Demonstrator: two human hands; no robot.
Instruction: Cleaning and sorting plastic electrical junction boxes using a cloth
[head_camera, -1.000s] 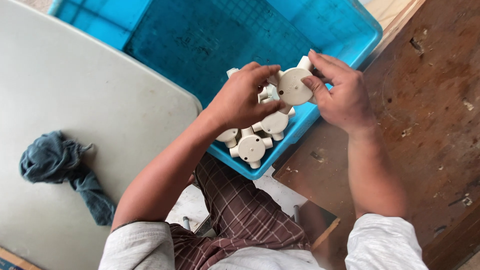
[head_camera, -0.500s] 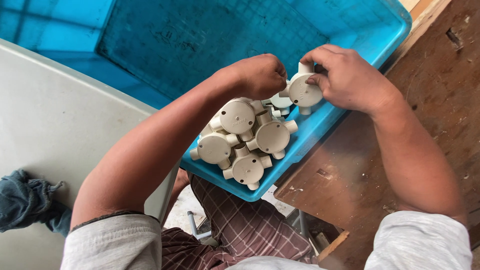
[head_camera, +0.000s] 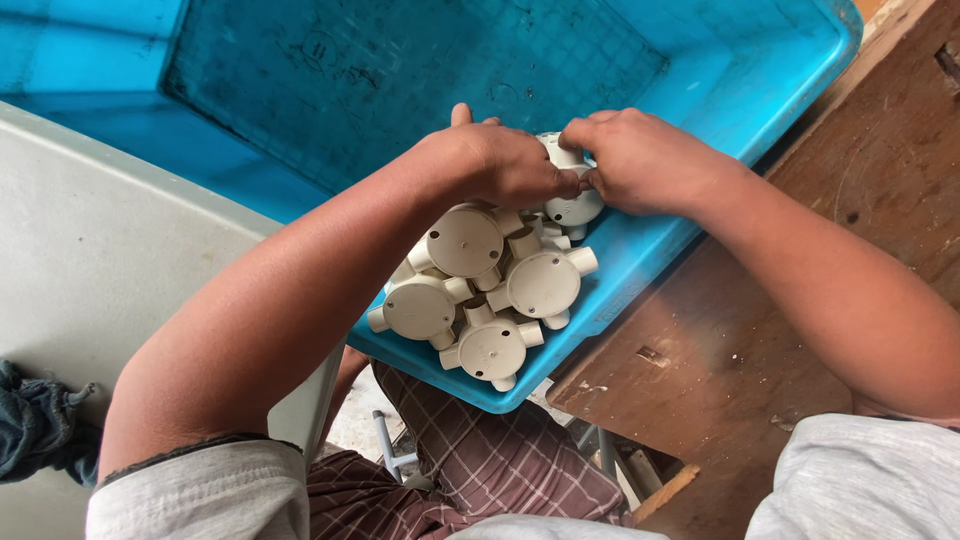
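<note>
Where the view begins, nearest the camera: grey sleeves and a checked cloth (head_camera: 470, 460) over the lap, with a dark rag (head_camera: 35, 430) lying at the left edge on the pale grey table (head_camera: 110, 250). Just beyond, at the near corner of the blue plastic crate (head_camera: 700, 70), a heap of cream round junction boxes (head_camera: 480, 290) with short pipe stubs, touching one another, four of them plainly seen with lids up. Behind this heap, one more cream junction box (head_camera: 572, 208), held between both hands above the pile. Left hand (head_camera: 500, 165) curled closed over the top of it, fingers bent, thumb side pressed to the box. Right hand (head_camera: 640, 160) closed also, fingertips (head_camera: 580, 135) gripping the same box from the other side, nearly touching the left hand. Farther on, only the bare ribbed floor of the crate. To the right, under the crate corner, a worn brown wooden surface (head_camera: 830, 250).
</note>
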